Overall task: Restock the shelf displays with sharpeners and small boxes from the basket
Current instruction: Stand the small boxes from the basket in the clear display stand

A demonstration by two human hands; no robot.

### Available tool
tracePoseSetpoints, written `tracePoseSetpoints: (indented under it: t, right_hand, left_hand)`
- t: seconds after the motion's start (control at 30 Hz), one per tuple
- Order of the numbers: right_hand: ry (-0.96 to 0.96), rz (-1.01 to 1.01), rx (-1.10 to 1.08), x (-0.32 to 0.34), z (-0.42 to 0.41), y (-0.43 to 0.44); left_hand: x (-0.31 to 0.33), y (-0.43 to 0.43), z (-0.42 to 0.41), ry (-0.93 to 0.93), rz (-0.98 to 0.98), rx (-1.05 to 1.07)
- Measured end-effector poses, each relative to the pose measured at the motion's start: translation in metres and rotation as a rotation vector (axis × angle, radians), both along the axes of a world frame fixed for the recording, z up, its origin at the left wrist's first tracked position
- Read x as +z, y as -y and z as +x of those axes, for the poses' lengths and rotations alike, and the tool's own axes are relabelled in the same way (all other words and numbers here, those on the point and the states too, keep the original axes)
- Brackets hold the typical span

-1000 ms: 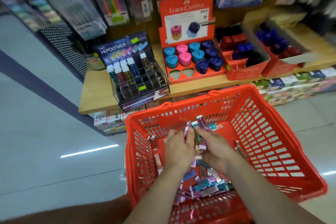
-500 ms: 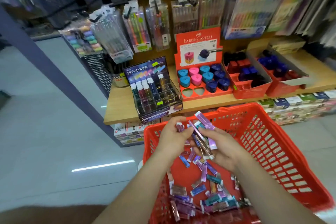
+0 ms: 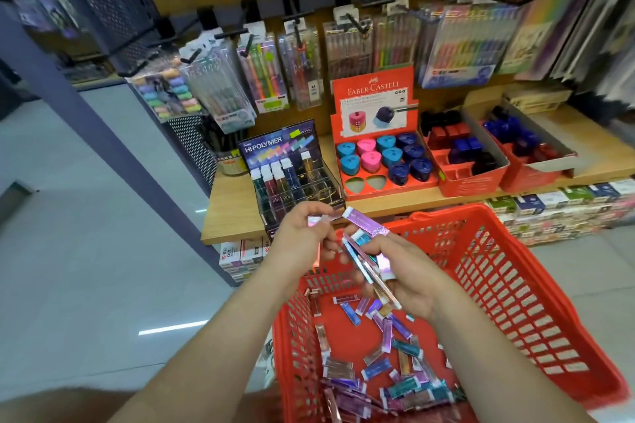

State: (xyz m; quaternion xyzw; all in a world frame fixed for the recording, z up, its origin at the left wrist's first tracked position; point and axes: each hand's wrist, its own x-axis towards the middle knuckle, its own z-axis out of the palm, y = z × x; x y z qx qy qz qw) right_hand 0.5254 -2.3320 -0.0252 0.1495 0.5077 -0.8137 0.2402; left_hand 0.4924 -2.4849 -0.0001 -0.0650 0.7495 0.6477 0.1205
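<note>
**A:** Wooden, that long surface? Where does it sit?

**B:** Yes, a wooden shelf (image 3: 233,213) runs beyond the far rim of a red plastic basket (image 3: 515,302). The basket sits low in front of the person, probably so that both hands are free to sort.

**A:** What does the basket hold?

**B:** Dozens of small boxes (image 3: 378,364). They are slim and shiny, in purple, pink and teal, and lie loose on the basket's floor, thickest at the near end.

**A:** And on the shelf?

**B:** Beyond the basket's far left corner stands a clear display case (image 3: 292,175) with upright slots. Only the back slots hold boxes and the front ones look empty, so I judge the boxes belong there. Beyond the middle of the far rim is a red tray (image 3: 388,194) of sharpeners (image 3: 372,161) in blue, pink and navy. Two holes at the front of the tray are bare. Past the basket's far right corner, more trays (image 3: 460,178) hold dark sharpeners.

**A:** The hands?

**B:** Both are raised over the basket's far end. The right hand (image 3: 409,278) grips a fanned bundle (image 3: 366,261) of boxes, likely as a ready supply. Just beside it, the left hand (image 3: 299,237) pinches a single box (image 3: 319,219), probably picked out for one slot.
</note>
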Motion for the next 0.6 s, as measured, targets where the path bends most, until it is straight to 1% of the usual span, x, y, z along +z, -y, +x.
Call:
tracePoseSetpoints:
  t: [0.07, 0.1, 0.2, 0.27, 0.33, 0.4, 0.5, 0.6]
  right_hand:
    - [-0.030, -0.001, 0.071, 0.001, 0.000, -0.003]
    - [-0.041, -0.005, 0.104, 0.000, 0.000, -0.003]
    - [-0.053, -0.028, 0.179, 0.000, -0.002, -0.002]
    - [-0.053, -0.057, 0.207, -0.001, -0.002, -0.002]
    - [-0.060, -0.089, 0.230, -0.004, -0.001, -0.005]
    - [-0.055, -0.140, 0.180, -0.007, -0.002, -0.002]
    - [-0.040, -0.225, -0.050, -0.006, -0.007, 0.015]
    - [-0.063, -0.176, -0.139, -0.001, -0.013, 0.032]
  left_hand:
    - [0.003, 0.004, -0.005, 0.077, 0.022, 0.018]
    - [0.004, 0.004, -0.007, 0.100, 0.003, -0.012]
    - [0.005, 0.000, -0.005, 0.083, -0.089, -0.139]
    - [0.006, -0.002, -0.007, 0.025, -0.070, -0.083]
    - [0.010, 0.000, -0.012, -0.008, 0.002, 0.055]
    - [0.013, -0.001, -0.013, 0.019, 0.141, 0.176]
    - [0.016, -0.017, -0.003, 0.102, 0.334, 0.279]
    - [0.014, -0.033, 0.002, 0.144, 0.373, 0.379]
